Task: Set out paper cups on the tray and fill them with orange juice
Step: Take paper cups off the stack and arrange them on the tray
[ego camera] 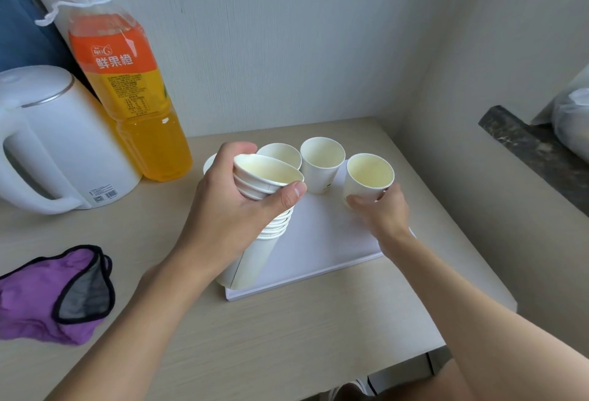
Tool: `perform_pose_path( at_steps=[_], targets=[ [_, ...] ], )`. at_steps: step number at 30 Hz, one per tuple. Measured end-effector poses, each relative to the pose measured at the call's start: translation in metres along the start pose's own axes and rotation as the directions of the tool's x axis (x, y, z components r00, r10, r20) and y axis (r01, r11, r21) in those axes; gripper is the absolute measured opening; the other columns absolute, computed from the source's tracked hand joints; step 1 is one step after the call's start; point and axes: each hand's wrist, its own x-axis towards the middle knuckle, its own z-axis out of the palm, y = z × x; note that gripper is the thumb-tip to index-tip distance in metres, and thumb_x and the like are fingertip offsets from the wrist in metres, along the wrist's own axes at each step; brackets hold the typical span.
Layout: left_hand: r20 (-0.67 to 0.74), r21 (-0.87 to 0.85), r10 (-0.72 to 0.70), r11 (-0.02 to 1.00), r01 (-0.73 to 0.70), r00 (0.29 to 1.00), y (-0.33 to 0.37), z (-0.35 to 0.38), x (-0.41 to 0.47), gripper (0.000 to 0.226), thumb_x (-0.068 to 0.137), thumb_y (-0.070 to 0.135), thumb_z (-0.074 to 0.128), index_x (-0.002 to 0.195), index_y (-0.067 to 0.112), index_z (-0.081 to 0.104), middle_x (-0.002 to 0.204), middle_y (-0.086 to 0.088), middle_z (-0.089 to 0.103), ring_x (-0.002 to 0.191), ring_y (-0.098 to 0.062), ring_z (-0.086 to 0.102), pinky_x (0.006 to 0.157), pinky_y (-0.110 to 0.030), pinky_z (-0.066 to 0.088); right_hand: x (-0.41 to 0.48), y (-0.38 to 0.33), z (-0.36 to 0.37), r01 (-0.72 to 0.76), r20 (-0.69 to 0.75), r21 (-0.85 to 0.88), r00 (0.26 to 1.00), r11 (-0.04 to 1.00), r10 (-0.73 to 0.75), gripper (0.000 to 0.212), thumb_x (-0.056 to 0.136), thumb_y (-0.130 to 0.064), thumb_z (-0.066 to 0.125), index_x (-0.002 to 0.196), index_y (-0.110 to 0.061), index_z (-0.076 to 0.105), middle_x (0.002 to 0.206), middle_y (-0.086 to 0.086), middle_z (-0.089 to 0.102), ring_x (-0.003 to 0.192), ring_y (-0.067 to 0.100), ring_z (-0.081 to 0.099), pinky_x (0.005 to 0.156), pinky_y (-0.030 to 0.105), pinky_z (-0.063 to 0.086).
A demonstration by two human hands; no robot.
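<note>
A flat white tray point(318, 241) lies on the beige table. My left hand point(229, 209) grips a tilted stack of nested paper cups point(264, 209) over the tray's left side. My right hand point(382, 212) holds a single empty paper cup point(368, 177) at the tray's far right corner. Two more empty cups stand upright along the tray's far edge, one point(322, 163) in the middle and one point(282, 153) partly behind the stack. Another cup point(208, 163) peeks out behind my left hand. A capped bottle of orange juice point(134, 98) stands at the back left.
A white electric kettle point(47, 139) stands left of the bottle. A purple cloth with black trim point(51, 295) lies at the front left. Walls close the back and right. A dark ledge point(535, 152) with a plastic bag point(573, 120) sits at the right.
</note>
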Motion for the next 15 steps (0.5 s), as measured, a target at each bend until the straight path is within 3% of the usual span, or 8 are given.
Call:
perform_pose_path(
  at_steps=[5, 8, 10, 15],
  targets=[
    [0.005, -0.01, 0.006, 1.0, -0.006, 1.0, -0.003, 0.0, 0.0, 0.086, 0.05, 0.074, 0.076, 0.123, 0.033, 0.056, 0.112, 0.016, 0.065, 0.104, 0.001, 0.062, 0.081, -0.014, 0.048, 0.003, 0.005, 0.011, 0.013, -0.054, 0.008, 0.998, 1.0, -0.012, 0.061, 0.076, -0.018, 0.081, 0.121, -0.006, 0.042, 0.123, 0.006, 0.042, 0.098, 0.023, 0.048, 0.076, 0.031, 0.041],
    [0.005, -0.008, 0.002, 1.0, -0.002, 1.0, -0.003, 0.0, 0.0, 0.084, 0.05, 0.074, 0.076, 0.121, 0.035, 0.056, 0.111, 0.017, 0.065, 0.103, 0.003, 0.062, 0.079, -0.01, 0.047, 0.007, 0.01, 0.015, 0.033, -0.075, -0.003, 0.997, 0.999, -0.034, 0.048, 0.077, -0.018, 0.077, 0.107, -0.011, 0.04, 0.118, 0.008, 0.049, 0.095, 0.025, 0.052, 0.066, 0.032, 0.042],
    [0.002, -0.007, 0.007, 1.0, -0.007, 1.0, -0.003, -0.001, 0.0, 0.083, 0.05, 0.074, 0.076, 0.121, 0.036, 0.056, 0.111, 0.016, 0.065, 0.102, 0.003, 0.062, 0.077, -0.007, 0.047, 0.01, 0.009, 0.018, 0.042, -0.108, -0.016, 0.993, 0.999, -0.043, 0.048, 0.077, -0.022, 0.076, 0.104, -0.013, 0.037, 0.116, 0.008, 0.052, 0.094, 0.027, 0.055, 0.071, 0.038, 0.048],
    [-0.001, -0.012, 0.013, 1.0, -0.013, 1.0, -0.003, 0.0, 0.0, 0.084, 0.051, 0.073, 0.077, 0.122, 0.032, 0.057, 0.114, 0.01, 0.067, 0.105, -0.005, 0.064, 0.084, -0.021, 0.051, 0.012, 0.007, 0.022, 0.041, -0.165, -0.055, 0.985, 0.998, -0.049, 0.048, 0.078, -0.026, 0.074, 0.101, -0.013, 0.035, 0.111, 0.008, 0.053, 0.088, 0.028, 0.055, 0.072, 0.042, 0.049]
  ],
)
